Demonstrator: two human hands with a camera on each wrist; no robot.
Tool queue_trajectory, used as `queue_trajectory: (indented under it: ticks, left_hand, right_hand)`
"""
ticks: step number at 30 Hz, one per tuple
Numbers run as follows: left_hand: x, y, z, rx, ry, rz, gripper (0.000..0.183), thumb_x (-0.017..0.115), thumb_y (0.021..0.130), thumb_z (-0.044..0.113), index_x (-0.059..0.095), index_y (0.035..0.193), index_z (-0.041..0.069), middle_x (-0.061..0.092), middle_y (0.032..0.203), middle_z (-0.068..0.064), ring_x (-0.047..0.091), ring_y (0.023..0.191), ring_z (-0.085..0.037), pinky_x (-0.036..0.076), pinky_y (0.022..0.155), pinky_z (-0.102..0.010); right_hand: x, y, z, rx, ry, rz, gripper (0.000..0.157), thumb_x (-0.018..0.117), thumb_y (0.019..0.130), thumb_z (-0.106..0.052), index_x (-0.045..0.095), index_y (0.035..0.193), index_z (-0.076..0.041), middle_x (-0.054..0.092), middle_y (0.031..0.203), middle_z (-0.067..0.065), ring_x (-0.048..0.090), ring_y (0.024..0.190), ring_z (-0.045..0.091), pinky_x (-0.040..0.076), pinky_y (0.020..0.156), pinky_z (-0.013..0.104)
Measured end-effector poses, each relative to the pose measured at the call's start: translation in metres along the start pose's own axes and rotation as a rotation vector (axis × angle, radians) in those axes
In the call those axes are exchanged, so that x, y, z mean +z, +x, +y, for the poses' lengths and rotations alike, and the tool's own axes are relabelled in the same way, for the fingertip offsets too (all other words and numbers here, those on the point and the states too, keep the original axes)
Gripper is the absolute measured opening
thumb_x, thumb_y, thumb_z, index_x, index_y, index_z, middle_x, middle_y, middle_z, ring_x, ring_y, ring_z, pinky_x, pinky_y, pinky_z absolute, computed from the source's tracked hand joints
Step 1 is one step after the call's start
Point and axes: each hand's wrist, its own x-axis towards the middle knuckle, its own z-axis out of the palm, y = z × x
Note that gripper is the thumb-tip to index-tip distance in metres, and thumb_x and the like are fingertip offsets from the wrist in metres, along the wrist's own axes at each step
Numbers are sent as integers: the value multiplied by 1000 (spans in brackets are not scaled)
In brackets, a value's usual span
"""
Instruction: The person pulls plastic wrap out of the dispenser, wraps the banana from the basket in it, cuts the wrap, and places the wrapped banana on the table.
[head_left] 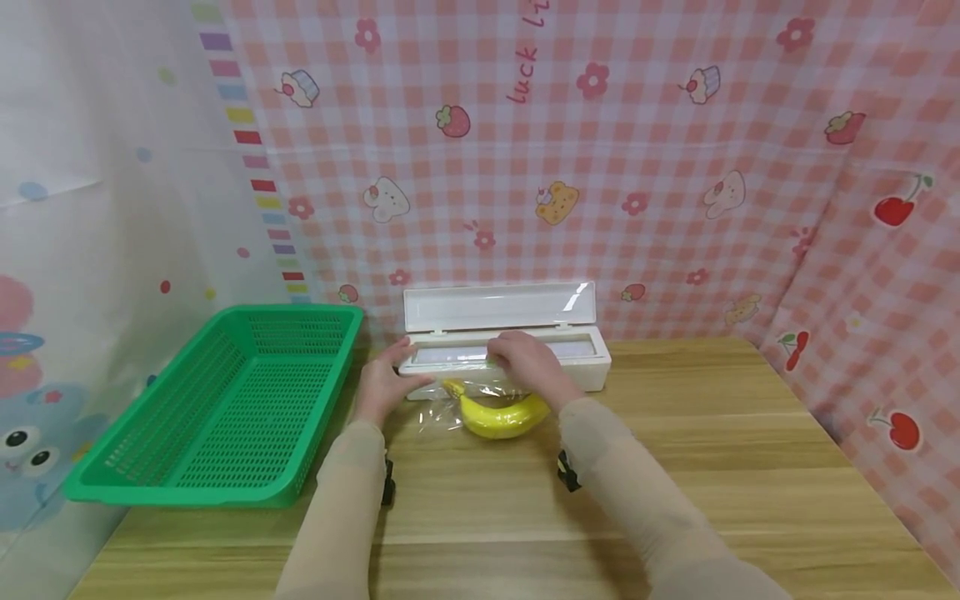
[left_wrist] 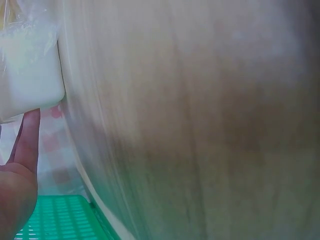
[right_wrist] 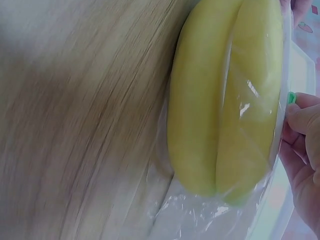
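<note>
A white cling film dispenser (head_left: pixel 592 371) lies lengthwise against the back wall, its clear-topped lid (head_left: pixel 498 307) raised. My left hand (head_left: pixel 381 383) grips its left end, thumb along the front and fingers toward the back; in the left wrist view a finger presses the end of the box (left_wrist: pixel 35 75). A small green slide cutter (right_wrist: pixel 291 98) on the dispenser is pinched between thumb and fingers of my right hand (head_left: pixel 525 362). A yellow banana (head_left: pixel 502 419) lies just in front, with clear film (head_left: pixel 442 414) draped from the dispenser over it.
A green perforated plastic basket (head_left: pixel 247 417) stands on the left of the wooden table (head_left: pixel 465 517), close beside my left forearm. Pink checked cloth (head_left: pixel 480 167) hangs behind the dispenser and on the right side.
</note>
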Motion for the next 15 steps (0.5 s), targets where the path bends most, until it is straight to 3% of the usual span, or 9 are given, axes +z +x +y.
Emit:
queue_trajectory:
  ticks: [15]
  left_hand:
    - [1,0,-1,9,-4,9,69,88,74,26,61,134,5,48,149,-3,40,139,-26,30,115,-38]
  right_hand:
    - [-3,-5,9,-35,1,26,15,64,92,-1,69,95,-14,67,97,1,62,97,22,53,89,36]
